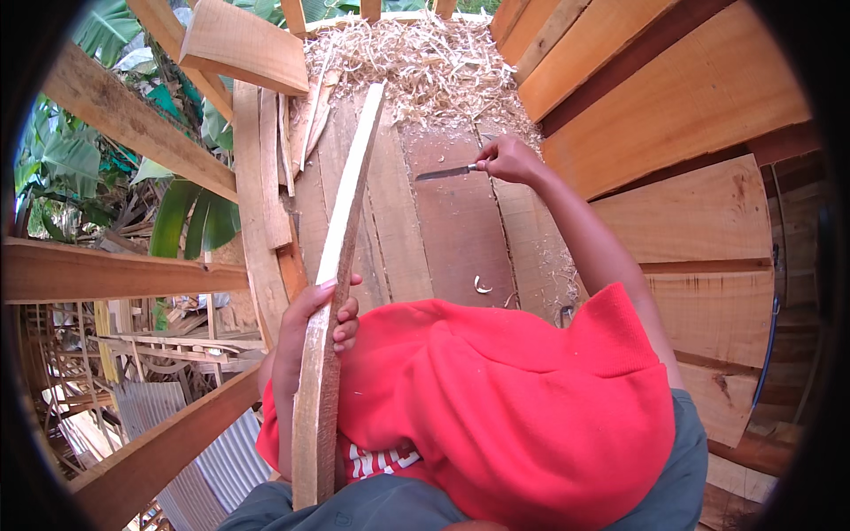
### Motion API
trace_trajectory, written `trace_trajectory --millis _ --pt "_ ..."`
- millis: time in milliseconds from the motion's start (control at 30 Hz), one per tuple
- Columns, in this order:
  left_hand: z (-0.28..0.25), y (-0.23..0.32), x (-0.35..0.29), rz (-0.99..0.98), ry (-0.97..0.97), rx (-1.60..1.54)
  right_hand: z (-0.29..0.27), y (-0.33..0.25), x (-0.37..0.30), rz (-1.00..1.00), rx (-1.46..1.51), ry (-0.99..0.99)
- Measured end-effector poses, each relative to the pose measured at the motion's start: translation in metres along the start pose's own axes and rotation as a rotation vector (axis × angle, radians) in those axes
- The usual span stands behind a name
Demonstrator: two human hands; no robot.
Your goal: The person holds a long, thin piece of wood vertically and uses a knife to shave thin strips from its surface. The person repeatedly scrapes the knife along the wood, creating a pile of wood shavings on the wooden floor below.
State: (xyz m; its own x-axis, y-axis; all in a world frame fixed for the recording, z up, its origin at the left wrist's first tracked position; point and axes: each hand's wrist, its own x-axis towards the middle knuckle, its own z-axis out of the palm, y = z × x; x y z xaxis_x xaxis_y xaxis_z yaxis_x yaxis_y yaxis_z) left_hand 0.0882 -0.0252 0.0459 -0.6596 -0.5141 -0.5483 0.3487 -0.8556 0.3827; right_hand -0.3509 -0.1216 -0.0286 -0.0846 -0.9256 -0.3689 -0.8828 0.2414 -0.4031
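A long, squared length of wood (347, 199) stands tilted in front of me, its lower end against my lap and its upper end leaning away over the floor. One long face is pale and freshly cut; the side face is darker and rough. My left hand (299, 317) is wrapped around its middle, thumb on the pale face and fingertips showing at the right edge. My right hand (509, 160) is stretched out ahead, closed on the handle of a knife (446, 173). The dark blade points left, low over the floorboards and apart from the wood. Most of the handle is hidden by my fingers.
Wood shavings (412, 66) are heaped at the far end of the plank floor (394, 221); one curl (482, 285) lies closer. Thin strips (310, 119) rest at the left. A wooden block (246, 46) stands upper left. Rails (124, 270) border the left, a plank wall (664, 97) the right.
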Motion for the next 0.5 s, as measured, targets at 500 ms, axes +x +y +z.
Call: trace_trajectory --millis 500 --pt "-0.001 0.002 0.000 -0.006 -0.009 0.010 -0.010 0.006 0.026 0.000 0.068 0.070"
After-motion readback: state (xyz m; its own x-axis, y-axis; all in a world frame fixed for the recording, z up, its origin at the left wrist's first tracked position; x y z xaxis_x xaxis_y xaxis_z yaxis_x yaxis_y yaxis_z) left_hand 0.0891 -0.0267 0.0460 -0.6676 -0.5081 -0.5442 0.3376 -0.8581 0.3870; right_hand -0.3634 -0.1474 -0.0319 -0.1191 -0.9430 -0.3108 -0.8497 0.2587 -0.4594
